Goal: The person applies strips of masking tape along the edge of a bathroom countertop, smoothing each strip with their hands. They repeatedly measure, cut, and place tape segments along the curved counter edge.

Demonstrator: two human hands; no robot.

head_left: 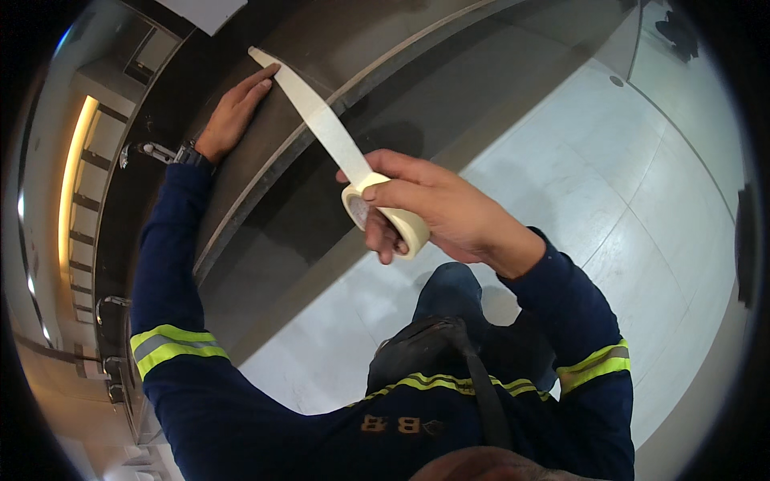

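Observation:
My right hand grips a roll of pale yellow masking tape, with some fingers through its core and the thumb on its outer side. From the roll a strip of tape runs taut up and to the left, across the front edge of a dark countertop. The strip's far end lies over the counter surface. My left hand rests on the counter with its fingers stretched out together, the fingertips touching the strip near that end. A dark watch sits on my left wrist.
A chrome faucet stands by my left wrist, with another faucet further along the counter. A mirror with a lit strip lines the left side. Pale floor tiles spread to the right, with a glass panel beyond.

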